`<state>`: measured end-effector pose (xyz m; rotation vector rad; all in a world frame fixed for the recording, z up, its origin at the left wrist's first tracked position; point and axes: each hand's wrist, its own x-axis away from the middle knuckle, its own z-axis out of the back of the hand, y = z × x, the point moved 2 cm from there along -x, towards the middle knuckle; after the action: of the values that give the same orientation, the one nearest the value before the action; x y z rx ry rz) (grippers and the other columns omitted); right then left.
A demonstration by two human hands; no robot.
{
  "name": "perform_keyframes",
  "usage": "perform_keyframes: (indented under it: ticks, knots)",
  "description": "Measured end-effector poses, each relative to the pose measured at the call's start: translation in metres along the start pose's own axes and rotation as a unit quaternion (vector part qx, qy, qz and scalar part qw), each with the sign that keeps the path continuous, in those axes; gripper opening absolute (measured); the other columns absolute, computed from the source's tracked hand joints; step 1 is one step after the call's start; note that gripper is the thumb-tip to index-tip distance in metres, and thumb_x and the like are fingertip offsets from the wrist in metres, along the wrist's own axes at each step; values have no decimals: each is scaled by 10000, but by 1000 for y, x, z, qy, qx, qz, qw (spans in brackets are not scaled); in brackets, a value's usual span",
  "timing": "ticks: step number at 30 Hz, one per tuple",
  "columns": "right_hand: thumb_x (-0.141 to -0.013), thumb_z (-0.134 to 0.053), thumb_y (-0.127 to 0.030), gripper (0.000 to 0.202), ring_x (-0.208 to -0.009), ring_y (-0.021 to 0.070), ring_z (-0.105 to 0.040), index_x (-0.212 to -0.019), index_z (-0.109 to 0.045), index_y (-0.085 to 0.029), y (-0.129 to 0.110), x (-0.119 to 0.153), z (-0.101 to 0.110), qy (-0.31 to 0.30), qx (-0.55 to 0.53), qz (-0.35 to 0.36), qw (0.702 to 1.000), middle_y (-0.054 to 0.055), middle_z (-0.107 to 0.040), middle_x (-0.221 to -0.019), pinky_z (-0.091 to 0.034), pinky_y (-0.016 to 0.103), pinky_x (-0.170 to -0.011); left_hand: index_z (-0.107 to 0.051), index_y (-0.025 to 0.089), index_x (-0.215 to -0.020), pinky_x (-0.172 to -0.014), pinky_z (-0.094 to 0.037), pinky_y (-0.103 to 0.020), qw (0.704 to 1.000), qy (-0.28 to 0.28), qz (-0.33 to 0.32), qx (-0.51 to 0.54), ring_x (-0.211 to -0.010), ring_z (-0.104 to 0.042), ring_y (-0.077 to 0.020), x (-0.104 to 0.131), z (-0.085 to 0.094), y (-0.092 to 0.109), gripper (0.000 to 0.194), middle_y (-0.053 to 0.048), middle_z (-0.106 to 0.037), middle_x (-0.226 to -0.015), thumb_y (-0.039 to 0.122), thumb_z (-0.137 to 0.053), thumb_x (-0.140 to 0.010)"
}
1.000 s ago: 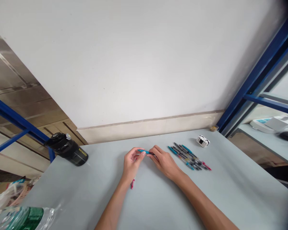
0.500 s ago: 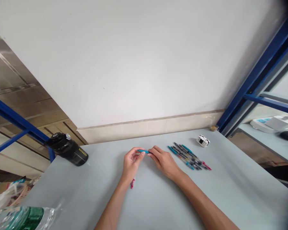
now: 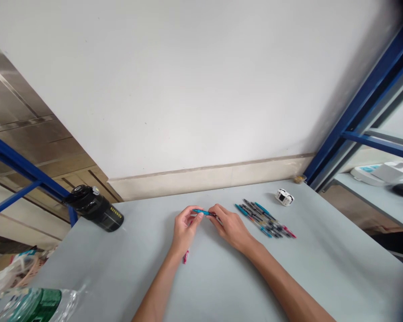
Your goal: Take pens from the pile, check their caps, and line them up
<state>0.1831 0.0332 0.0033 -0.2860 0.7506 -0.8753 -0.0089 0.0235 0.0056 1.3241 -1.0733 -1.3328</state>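
A teal pen (image 3: 202, 212) is held level between my two hands, above the middle of the grey table (image 3: 218, 286). My left hand (image 3: 185, 226) is closed on its left part with thumb and fingers. At its right end the fingers of my right hand (image 3: 226, 222) pinch a dark part, partly hidden by the fingertips. Under my left wrist lies a small red pen piece (image 3: 186, 257), its upper end hidden by the hand. To the right of my right hand, several pens and pen parts (image 3: 262, 219) in teal, black and red lie in a slanted group.
A black bottle (image 3: 97, 209) stands at the table's left edge. A clear plastic bottle with a green label (image 3: 49, 304) is at the lower left. Behind the pens sits a small white device (image 3: 284, 197), with a small clear container (image 3: 299, 179) in the far corner by the blue frame (image 3: 325, 152).
A dark part now shows between the teal pen and my right fingers, where teal showed before. Both hands have hardly moved.
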Motion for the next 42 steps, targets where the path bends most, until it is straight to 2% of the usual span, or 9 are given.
perform_keyframes:
  ticks: [6,11,15,20,24,28,33,37,42]
  knots:
    - [-1192,-355,-371,299,-733,188,-639,-1147,-629,-259,-1,-1,-1,-12,1,3,1000,46,-687,-974,-440,295,-666,-804,242,-1074,-767,-549,-294,1000,-6,-2,-8,-816,-696,-194,0,0,-3,283,-68,-787,-1003,488,-796,-935]
    - [-1162,-468,-414,206,-749,197,-656,-1160,-600,-255,-1,0,1,-2,-37,-21,999,42,-723,-993,-464,302,-676,-802,241,-1080,-812,-564,-308,1000,-9,-2,11,-887,-721,-217,-1,-1,-3,294,-85,-802,-1080,492,-806,-926]
    - [-1187,-365,-366,322,-727,188,-635,-1064,-640,-253,-3,-1,3,-10,-32,-1,999,40,-696,-925,-462,301,-683,-802,238,-1065,-800,-556,-296,1000,-7,-1,8,-857,-714,-202,0,-1,-3,285,-77,-799,-1048,488,-808,-927]
    - [-1166,-451,-448,254,-772,199,-644,-1161,-617,-256,-1,-1,3,-3,-56,-22,998,54,-708,-1021,-469,310,-714,-788,230,-1090,-805,-542,-279,1000,-16,-3,5,-877,-708,-190,0,-1,-3,301,-73,-795,-1082,492,-793,-941]
    - [-1190,-349,-403,347,-760,202,-629,-1074,-641,-258,-1,-1,2,-24,-43,-11,999,51,-681,-955,-436,311,-697,-776,225,-1098,-777,-527,-273,1000,-20,-1,-6,-834,-685,-172,1,0,-3,293,-61,-781,-1042,483,-776,-959]
    - [-1169,-440,-426,240,-806,214,-655,-1165,-611,-258,-1,-1,3,-11,-60,-24,998,59,-708,-1038,-452,317,-716,-764,216,-1113,-817,-534,-289,1000,-30,-8,-2,-918,-703,-200,1,0,-3,294,-81,-782,-1097,477,-756,-978]
    - [-1186,-355,-400,336,-742,199,-621,-1101,-649,-261,-2,-1,3,-21,-49,-12,999,47,-674,-956,-433,312,-687,-773,220,-1096,-761,-508,-270,1000,-17,-5,-10,-832,-672,-174,0,0,-4,292,-62,-774,-1024,482,-770,-967]
    - [-1169,-432,-428,262,-770,198,-633,-1169,-631,-258,-2,-1,3,-8,-60,-19,998,56,-692,-1038,-449,316,-716,-774,215,-1098,-776,-515,-273,1000,-18,-6,0,-852,-680,-180,0,0,-5,292,-71,-779,-1051,476,-773,-966]
    - [-1183,-380,-378,309,-739,197,-624,-1117,-659,-264,-3,-2,3,-24,-55,-8,998,42,-686,-946,-430,311,-690,-779,220,-1090,-753,-505,-262,1000,-8,-1,-2,-824,-669,-169,1,0,-4,280,-59,-773,-1014,470,-781,-962]
